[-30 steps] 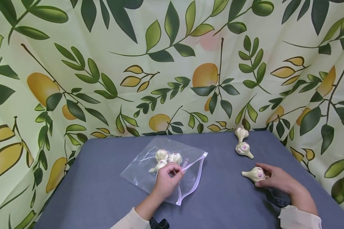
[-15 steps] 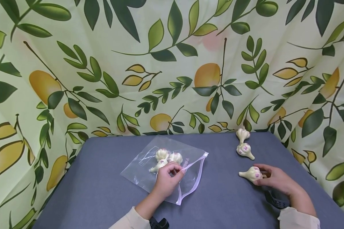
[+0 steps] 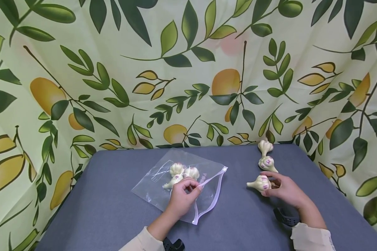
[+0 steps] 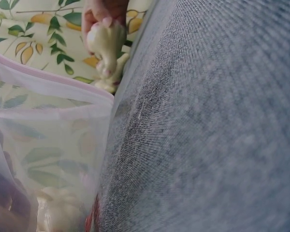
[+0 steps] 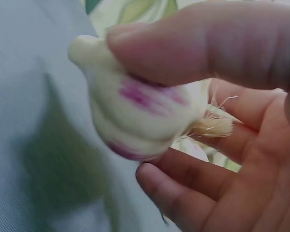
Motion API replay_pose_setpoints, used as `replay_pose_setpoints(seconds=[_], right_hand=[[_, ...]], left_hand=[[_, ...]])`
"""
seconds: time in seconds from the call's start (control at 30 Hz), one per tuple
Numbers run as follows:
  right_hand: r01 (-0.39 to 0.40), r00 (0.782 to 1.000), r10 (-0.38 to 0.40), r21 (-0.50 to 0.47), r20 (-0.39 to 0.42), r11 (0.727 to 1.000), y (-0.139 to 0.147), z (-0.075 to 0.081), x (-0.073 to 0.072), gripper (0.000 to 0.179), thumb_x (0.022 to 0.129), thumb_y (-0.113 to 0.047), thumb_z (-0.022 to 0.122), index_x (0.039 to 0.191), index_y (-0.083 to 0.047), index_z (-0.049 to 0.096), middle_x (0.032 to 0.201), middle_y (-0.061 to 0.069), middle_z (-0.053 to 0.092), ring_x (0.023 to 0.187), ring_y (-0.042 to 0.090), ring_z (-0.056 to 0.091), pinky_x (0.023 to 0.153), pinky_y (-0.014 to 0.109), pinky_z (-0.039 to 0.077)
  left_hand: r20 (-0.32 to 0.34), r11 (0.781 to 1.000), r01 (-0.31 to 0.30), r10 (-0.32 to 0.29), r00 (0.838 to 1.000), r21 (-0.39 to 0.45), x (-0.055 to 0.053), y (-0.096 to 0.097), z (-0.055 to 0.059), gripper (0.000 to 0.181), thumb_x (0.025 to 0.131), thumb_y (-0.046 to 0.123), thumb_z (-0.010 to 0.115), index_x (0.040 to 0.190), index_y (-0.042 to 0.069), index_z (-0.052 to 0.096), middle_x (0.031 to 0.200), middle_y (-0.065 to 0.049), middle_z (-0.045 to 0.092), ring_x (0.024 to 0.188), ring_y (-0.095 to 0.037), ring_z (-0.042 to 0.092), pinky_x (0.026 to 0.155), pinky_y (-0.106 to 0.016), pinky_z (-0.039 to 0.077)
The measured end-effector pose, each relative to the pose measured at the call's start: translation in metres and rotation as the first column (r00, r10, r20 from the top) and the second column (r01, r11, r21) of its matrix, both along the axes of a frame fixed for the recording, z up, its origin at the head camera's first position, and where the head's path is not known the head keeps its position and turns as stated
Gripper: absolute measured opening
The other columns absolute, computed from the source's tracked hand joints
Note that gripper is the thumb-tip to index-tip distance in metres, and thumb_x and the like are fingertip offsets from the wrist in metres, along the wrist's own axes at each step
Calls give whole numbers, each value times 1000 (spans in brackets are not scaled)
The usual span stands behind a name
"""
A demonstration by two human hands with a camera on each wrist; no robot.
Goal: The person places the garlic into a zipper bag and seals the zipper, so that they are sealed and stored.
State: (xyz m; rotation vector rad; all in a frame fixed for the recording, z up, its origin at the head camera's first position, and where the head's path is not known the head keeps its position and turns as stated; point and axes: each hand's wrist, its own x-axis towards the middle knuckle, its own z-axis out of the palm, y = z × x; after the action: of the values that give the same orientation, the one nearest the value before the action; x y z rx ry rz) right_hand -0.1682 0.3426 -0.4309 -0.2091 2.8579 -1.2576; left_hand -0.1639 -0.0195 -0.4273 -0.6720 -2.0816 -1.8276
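The right hand [image 3: 286, 190] grips a garlic bulb [image 3: 260, 183], thumb laid across one side and fingers against the other. The bulb's stem points left, away from the palm, and its tuft of roots [image 5: 212, 126] faces the palm. Purple streaks [image 5: 145, 99] mark its pale skin; no letters can be made out in them. The left hand [image 3: 183, 198] pinches the upper edge of a clear zip bag [image 3: 154, 190] between thumb and fingers, near its opening.

The bag lies on the tabletop [image 3: 113, 191] with its mouth toward the right hand. The two lavender closure strips [image 3: 217, 195] stand parted, so the mouth gapes. Inside, beyond the left hand, three bulbs sit bunched together: one at the back [image 3: 177, 169], one on the right [image 3: 192, 173] and one in front [image 3: 173, 181]. The bag carries a printed white-outlined panel [image 3: 161, 170] and, near the mouth, a line of purple lettering [image 3: 203, 177]; both are too small to read.

Just beyond the right hand, two more bulbs lie touching, a nearer one [image 3: 267, 162] with a purple mark, unreadable, and a farther one [image 3: 265, 146] by the tabletop's back edge. Behind hangs a cloth [image 3: 188, 87] printed with leaves and orange fruit.
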Motion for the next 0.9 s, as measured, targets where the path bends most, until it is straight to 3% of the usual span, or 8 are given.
replay_pose_setpoints(seconds=[0.2,0.57,0.9], right_hand=[[-11,998,11,-2,-55,1000,-17,-2,-5,65,71,-20,80,129,-8,53,119,15,59,104,29,56,71,26,49],[-44,995,41,-36,-89,998,-35,2,-7,62,72,-25,81,126,-15,53,120,9,58,101,20,55,76,28,49],[-99,992,89,-114,-88,989,-49,1,-8,68,71,-18,81,130,-8,50,120,13,60,100,6,57,79,21,49]], left_hand=[[17,1000,5,-5,1000,-2,1,0,2,4,77,-6,67,74,-2,66,73,-14,63,68,-4,50,61,-28,46],[13,1000,7,-7,1000,2,1,-1,3,4,76,-5,68,74,-3,66,73,-14,63,67,-5,50,61,-25,46],[35,1000,10,-10,999,5,3,-1,6,4,77,-5,68,74,-4,66,73,-16,63,67,-6,50,62,-29,46]])
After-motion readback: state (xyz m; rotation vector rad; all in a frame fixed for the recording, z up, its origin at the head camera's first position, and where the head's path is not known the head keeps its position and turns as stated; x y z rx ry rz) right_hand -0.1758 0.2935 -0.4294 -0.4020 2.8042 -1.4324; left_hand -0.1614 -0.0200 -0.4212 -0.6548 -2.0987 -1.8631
